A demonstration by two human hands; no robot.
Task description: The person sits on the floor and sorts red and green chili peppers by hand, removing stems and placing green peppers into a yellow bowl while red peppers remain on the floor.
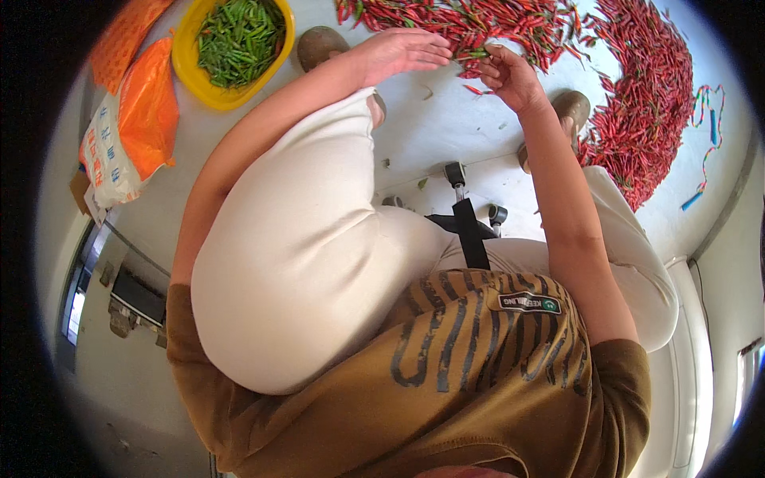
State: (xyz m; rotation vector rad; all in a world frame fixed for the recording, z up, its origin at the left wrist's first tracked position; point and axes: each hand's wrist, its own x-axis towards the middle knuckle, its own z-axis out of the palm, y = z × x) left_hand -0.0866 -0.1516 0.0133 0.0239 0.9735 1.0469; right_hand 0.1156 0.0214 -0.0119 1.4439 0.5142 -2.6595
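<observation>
Red chili peppers (645, 89) lie in a wide curved heap on the floor, from the top centre round to the right. At the near edge of the heap, my right hand (508, 74) pinches a green chili pepper (475, 54) between thumb and fingertips, its other fingers curled. My left hand (407, 52) is held out flat with the fingers straight, just left of that pepper and over the edge of the heap; nothing shows in it. A yellow plastic basin (182, 60) at the upper left holds many green chili peppers (239, 42).
Beside the basin stands an orange and white woven sack (146, 119). A skipping rope (713, 125) with blue handles lies right of the heap. My shod feet flank the floor before me, and the wheeled base of a chair (469, 227) shows between my legs.
</observation>
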